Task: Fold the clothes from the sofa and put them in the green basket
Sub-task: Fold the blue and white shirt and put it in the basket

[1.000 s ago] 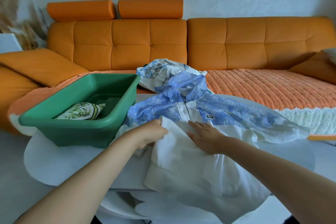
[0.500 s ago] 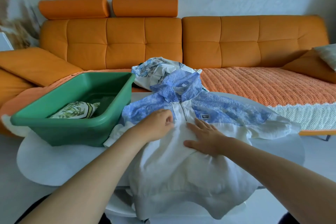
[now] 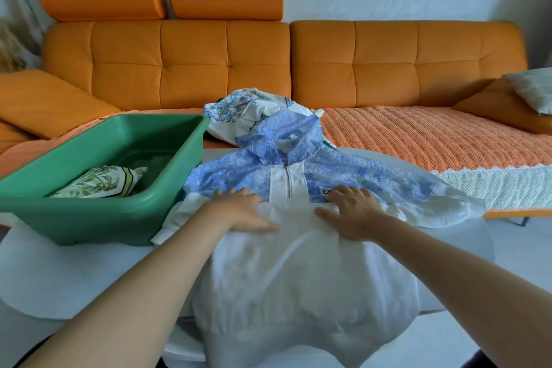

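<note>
One folded piece (image 3: 101, 184) sits in the green basket (image 3: 98, 212). Left hand (image 3: 239, 212) and right hand (image 3: 352, 212) press flat, ungripping, on the unfolded jacket (image 3: 298, 263); beyond them a printed garment (image 3: 239, 116) waits on the sofa (image 3: 388, 134).

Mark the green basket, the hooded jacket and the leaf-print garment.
green basket (image 3: 89, 218): head view, near outer wall
hooded jacket (image 3: 298, 278): head view, white lower front
leaf-print garment (image 3: 98, 184): head view, its folded top

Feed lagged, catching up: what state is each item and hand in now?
Hooded jacket: spread out on the table, unfolded, zip closed.
Left hand: open, flat on the jacket.
Right hand: open, flat on the jacket.
Green basket: upright, holds leaf-print garment, folded.
Blue-print garment: crumpled on the sofa, unfolded.
</note>
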`<action>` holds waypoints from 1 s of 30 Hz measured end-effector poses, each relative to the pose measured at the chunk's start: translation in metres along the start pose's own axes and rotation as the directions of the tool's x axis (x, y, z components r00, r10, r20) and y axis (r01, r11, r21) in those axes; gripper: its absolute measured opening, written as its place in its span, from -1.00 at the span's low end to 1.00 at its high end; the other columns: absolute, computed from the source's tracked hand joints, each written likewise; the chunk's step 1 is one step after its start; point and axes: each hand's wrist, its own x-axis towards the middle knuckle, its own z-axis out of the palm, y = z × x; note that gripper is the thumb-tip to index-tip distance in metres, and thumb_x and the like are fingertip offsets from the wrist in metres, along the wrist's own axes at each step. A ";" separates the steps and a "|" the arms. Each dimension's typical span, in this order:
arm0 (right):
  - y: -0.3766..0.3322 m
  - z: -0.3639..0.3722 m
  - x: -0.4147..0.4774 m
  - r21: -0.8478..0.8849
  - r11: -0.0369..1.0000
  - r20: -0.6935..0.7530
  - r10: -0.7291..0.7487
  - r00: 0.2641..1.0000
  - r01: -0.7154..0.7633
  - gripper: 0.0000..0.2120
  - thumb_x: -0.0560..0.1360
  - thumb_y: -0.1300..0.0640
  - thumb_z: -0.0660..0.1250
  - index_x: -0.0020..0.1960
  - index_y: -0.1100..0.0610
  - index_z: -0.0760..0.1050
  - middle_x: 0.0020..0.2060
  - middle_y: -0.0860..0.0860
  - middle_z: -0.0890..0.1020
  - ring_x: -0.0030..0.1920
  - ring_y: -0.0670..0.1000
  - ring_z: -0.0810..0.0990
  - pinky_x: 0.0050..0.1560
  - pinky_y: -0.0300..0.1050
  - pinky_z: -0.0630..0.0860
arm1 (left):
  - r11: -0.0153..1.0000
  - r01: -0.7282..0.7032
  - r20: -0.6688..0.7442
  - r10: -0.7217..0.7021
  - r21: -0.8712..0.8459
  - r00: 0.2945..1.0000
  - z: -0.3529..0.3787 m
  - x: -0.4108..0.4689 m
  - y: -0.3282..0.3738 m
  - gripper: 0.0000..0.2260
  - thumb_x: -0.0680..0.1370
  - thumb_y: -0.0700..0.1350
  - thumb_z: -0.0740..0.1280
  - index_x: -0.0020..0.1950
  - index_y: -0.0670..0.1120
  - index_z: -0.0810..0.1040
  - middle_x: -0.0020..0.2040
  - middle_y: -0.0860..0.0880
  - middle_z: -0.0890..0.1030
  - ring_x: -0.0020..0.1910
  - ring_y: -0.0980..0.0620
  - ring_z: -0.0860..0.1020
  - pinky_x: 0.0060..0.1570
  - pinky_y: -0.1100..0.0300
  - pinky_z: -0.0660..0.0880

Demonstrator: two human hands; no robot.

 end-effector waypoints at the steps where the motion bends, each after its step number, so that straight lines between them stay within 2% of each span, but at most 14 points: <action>1: -0.006 0.000 0.003 -0.011 1.000 -0.070 -0.010 0.998 0.010 -0.31 0.48 -0.46 -0.04 0.38 -0.07 0.40 0.48 -0.01 0.33 0.48 0.06 0.26 0.48 0.11 0.13 | 1.000 0.000 -0.115 0.000 -0.001 0.993 -0.002 0.002 0.005 -0.20 0.39 0.55 0.09 0.49 0.11 0.31 0.55 -0.07 0.25 0.53 -0.13 0.17 0.45 -0.17 0.09; 3: -0.016 0.003 0.009 0.019 0.996 -0.094 -0.080 0.992 0.082 -0.37 0.52 -0.38 0.10 0.46 -0.05 0.32 0.55 0.04 0.20 0.55 0.08 0.14 0.53 0.12 0.05 | 1.000 -0.030 -0.313 0.030 0.005 0.949 -0.001 0.007 0.013 -0.42 0.54 0.42 0.06 0.36 0.06 0.39 0.44 -0.06 0.36 0.44 -0.10 0.26 0.39 -0.09 0.16; 4: -0.021 0.004 0.012 0.042 0.990 -0.065 -0.131 0.989 0.134 -0.34 0.52 -0.35 0.16 0.53 -0.07 0.23 0.59 0.04 0.11 0.58 0.06 0.04 0.55 0.12 -0.02 | 0.998 -0.057 -0.352 0.058 0.015 0.934 0.001 0.011 0.016 -0.45 0.56 0.39 0.07 0.40 0.07 0.35 0.46 -0.05 0.33 0.46 -0.09 0.23 0.40 -0.08 0.14; 6: -0.027 0.004 0.018 0.067 0.980 0.044 -0.190 0.981 0.187 -0.27 0.51 -0.32 0.21 0.59 -0.13 0.09 0.62 0.00 0.02 0.60 0.02 -0.05 0.55 0.10 -0.11 | 0.996 -0.092 -0.285 0.084 -0.015 0.955 0.007 0.018 0.017 -0.36 0.56 0.39 0.10 0.57 0.12 0.16 0.61 -0.03 0.11 0.57 -0.07 0.05 0.48 -0.09 0.01; 8: -0.029 0.002 0.026 0.069 0.981 0.122 -0.186 0.975 0.179 -0.31 0.52 -0.34 0.18 0.58 -0.16 0.11 0.60 -0.05 0.10 0.59 0.01 0.05 0.54 0.07 -0.04 | 0.995 -0.069 -0.123 0.059 -0.074 0.991 0.010 0.025 0.015 -0.25 0.51 0.45 0.12 0.62 0.20 -0.02 0.65 0.01 -0.10 0.61 -0.09 -0.12 0.51 -0.13 -0.07; 9: -0.030 0.001 0.030 0.067 0.983 0.120 -0.177 0.977 0.170 -0.36 0.53 -0.35 0.16 0.55 -0.18 0.19 0.57 -0.06 0.20 0.56 0.01 0.15 0.52 0.07 0.04 | 0.994 -0.055 -0.061 0.049 -0.096 0.997 0.009 0.029 0.014 -0.23 0.49 0.47 0.14 0.61 0.23 -0.02 0.65 0.02 -0.10 0.61 -0.11 -0.12 0.51 -0.15 -0.05; 11: -0.032 -0.007 0.041 0.087 0.986 0.065 -0.145 0.987 0.139 -0.51 0.55 -0.35 0.13 0.40 -0.20 0.41 0.38 -0.07 0.44 0.41 0.02 0.38 0.41 0.05 0.21 | 0.992 -0.042 -0.040 0.037 -0.122 0.998 -0.002 0.040 0.014 -0.30 0.46 0.47 0.18 0.54 0.25 0.18 0.59 0.00 0.13 0.57 -0.13 0.06 0.45 -0.14 0.11; 13: -0.035 -0.016 0.055 0.150 0.986 0.035 -0.084 0.996 0.078 -0.61 0.58 -0.30 0.11 0.21 -0.16 0.55 0.16 -0.06 0.56 0.22 0.04 0.52 0.29 0.02 0.36 | 0.979 -0.043 -0.091 0.025 -0.198 0.995 -0.021 0.054 0.014 -0.52 0.47 0.42 0.20 0.24 0.17 0.51 0.36 -0.01 0.45 0.37 -0.10 0.38 0.31 -0.03 0.33; 14: -0.036 -0.020 0.062 0.180 0.983 0.035 -0.053 0.998 0.046 -0.66 0.59 -0.24 0.13 0.13 -0.13 0.58 0.08 -0.06 0.61 0.14 0.06 0.57 0.21 -0.01 0.44 | 0.960 -0.060 -0.124 0.026 -0.272 0.992 -0.031 0.061 0.013 -0.61 0.51 0.36 0.22 0.04 0.09 0.56 0.19 -0.01 0.56 0.20 -0.05 0.50 0.20 0.03 0.42; 16: -0.037 -0.024 0.077 0.244 0.970 0.003 -0.003 1.000 0.003 -0.77 0.58 -0.08 0.17 0.04 -0.09 0.60 -0.03 -0.07 0.67 0.02 0.06 0.64 0.01 -0.10 0.54 | 0.922 -0.106 -0.206 0.029 -0.373 0.978 -0.044 0.079 0.011 -0.70 0.58 0.18 0.26 -0.16 -0.03 0.52 -0.11 -0.02 0.60 -0.09 -0.03 0.55 -0.03 0.08 0.47; 18: -0.035 -0.029 0.093 0.300 0.954 -0.088 0.035 0.996 -0.007 -0.77 0.57 0.02 0.18 0.04 -0.05 0.62 -0.03 -0.05 0.69 -0.05 0.07 0.65 -0.04 -0.09 0.57 | 0.909 -0.129 -0.312 -0.001 -0.395 0.950 -0.054 0.098 0.009 -0.78 0.60 0.01 0.23 -0.15 -0.08 0.52 -0.20 -0.07 0.57 -0.19 -0.05 0.52 -0.17 0.08 0.42; 22: -0.032 -0.035 0.137 0.377 0.924 -0.298 0.052 0.953 0.068 -0.73 0.58 0.16 0.18 0.07 0.05 0.65 0.00 0.00 0.67 -0.23 0.00 0.55 -0.22 -0.18 0.44 | 0.861 -0.229 -0.551 -0.069 -0.454 0.832 -0.064 0.135 0.005 -0.84 0.63 -0.12 0.19 0.05 -0.03 0.57 0.05 -0.01 0.58 0.04 -0.04 0.53 0.04 0.01 0.51; 26: -0.032 -0.033 0.182 0.369 0.910 -0.476 0.012 0.880 0.187 -0.76 0.56 0.27 0.23 0.06 0.10 0.65 0.08 0.07 0.60 0.10 0.09 0.55 -0.08 -0.11 0.45 | 0.888 -0.262 -0.691 -0.082 -0.378 0.718 -0.059 0.172 -0.007 -0.74 0.64 -0.17 0.21 0.31 -0.03 0.50 0.26 -0.12 0.47 0.29 -0.15 0.37 0.23 -0.03 0.39; 30: -0.039 -0.037 0.224 0.291 0.945 -0.474 0.005 0.881 0.151 -0.67 0.56 0.31 0.21 0.20 0.03 0.59 0.29 -0.02 0.48 0.11 0.07 0.56 -0.15 -0.08 0.51 | 0.902 -0.203 -0.704 -0.140 -0.380 0.696 -0.062 0.197 -0.028 -0.66 0.65 -0.19 0.18 0.43 0.00 0.40 0.36 -0.13 0.40 0.36 -0.19 0.29 0.25 -0.10 0.37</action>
